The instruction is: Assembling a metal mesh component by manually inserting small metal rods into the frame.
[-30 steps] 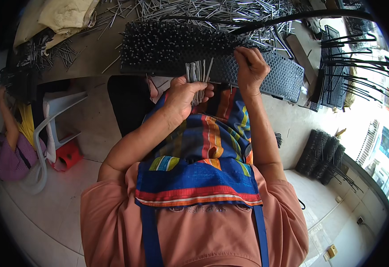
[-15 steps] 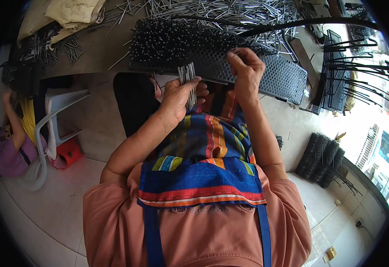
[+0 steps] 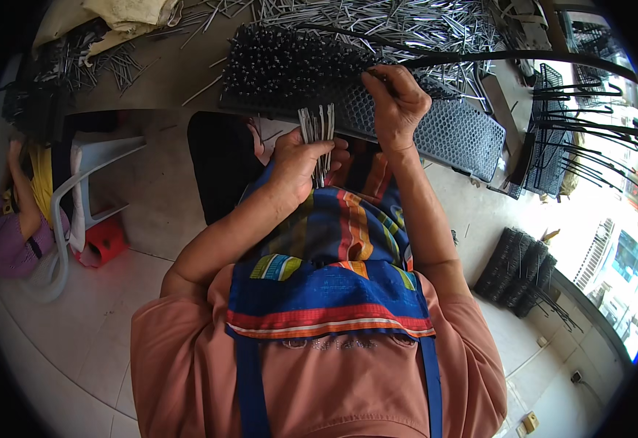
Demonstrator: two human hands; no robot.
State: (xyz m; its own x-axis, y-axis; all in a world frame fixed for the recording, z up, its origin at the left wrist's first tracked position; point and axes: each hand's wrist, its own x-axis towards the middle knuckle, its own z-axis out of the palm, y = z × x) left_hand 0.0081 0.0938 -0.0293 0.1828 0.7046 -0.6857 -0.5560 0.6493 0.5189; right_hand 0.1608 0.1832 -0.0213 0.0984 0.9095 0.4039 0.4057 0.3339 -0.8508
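My left hand (image 3: 301, 157) is closed round a bundle of thin grey metal rods (image 3: 317, 124), which stand roughly upright and fan apart at the top. Just beyond it lies a long dark tray (image 3: 443, 131) with a honeycomb of round holes. Many dark-tipped rods (image 3: 282, 69) stand packed in the tray's left and middle part, while open holes show toward its right end. Over the edge of the packed rods, my right hand (image 3: 399, 102) is closed in a pinch; whatever lies between its fingertips is too small to make out.
Behind the tray spreads a big heap of loose metal rods (image 3: 399, 25), crossed by a black cable (image 3: 523, 55). Wire racks with black hooks (image 3: 578, 124) stand at right. Dark wire bundles (image 3: 516, 270) rest on the floor. Another person (image 3: 23, 226) sits at far left beside a chair (image 3: 100, 171).
My right hand has shifted a little left and away from me along the tray. The rods in my left hand have moved slightly right and spread wider.
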